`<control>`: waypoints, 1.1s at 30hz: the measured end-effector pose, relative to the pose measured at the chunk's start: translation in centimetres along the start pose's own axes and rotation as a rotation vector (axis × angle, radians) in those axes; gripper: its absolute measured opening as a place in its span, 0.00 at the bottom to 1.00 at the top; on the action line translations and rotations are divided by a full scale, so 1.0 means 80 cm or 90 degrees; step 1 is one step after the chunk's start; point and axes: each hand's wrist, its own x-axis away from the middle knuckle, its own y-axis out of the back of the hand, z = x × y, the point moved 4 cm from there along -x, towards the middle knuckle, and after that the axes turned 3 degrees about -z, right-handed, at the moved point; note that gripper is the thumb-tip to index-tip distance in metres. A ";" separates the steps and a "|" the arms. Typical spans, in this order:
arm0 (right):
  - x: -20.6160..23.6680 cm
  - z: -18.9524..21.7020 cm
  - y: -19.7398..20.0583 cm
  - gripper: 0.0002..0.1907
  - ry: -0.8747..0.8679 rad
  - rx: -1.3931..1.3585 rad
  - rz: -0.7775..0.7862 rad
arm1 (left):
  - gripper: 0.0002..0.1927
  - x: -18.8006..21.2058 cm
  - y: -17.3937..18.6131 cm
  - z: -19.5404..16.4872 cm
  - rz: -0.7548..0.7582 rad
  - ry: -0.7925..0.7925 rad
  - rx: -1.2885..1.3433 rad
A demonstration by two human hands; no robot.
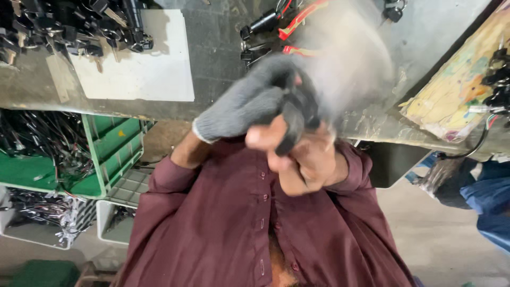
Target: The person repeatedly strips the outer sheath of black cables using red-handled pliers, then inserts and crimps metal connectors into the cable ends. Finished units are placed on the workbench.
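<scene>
My left hand (pixel 241 109) wears a grey knit glove and is closed over a small black part (pixel 295 119) held close in front of my chest. My bare right hand (pixel 300 159) grips the same black part from below, with the thumb pressed on it. Both hands are blurred by motion, so the part's shape is unclear. My maroon buttoned shirt (pixel 228 223) fills the lower middle of the view.
A grey metal workbench (pixel 218 58) runs across the top, with a white sheet (pixel 143 64), a heap of black parts (pixel 69 26) and red-handled pliers (pixel 300 18). Green crates (pixel 114 149) with wires sit below at left. Colourful paper (pixel 457 95) and blue cloth (pixel 491 196) lie at right.
</scene>
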 end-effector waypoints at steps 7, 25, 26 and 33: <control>0.014 -0.069 -0.026 0.10 -0.147 0.237 -0.014 | 0.13 -0.001 0.018 -0.065 -0.293 -0.131 -0.185; 0.009 -0.009 0.132 0.18 0.052 -0.436 -0.217 | 0.10 0.002 -0.088 -0.033 0.091 -0.167 -0.277; 0.033 -0.023 0.133 0.18 0.082 -0.412 -0.212 | 0.10 0.000 -0.079 -0.037 0.061 -0.205 -0.344; 0.018 -0.113 0.133 0.20 -0.144 -0.729 -0.654 | 0.13 0.000 0.012 -0.025 -0.131 -0.033 -0.338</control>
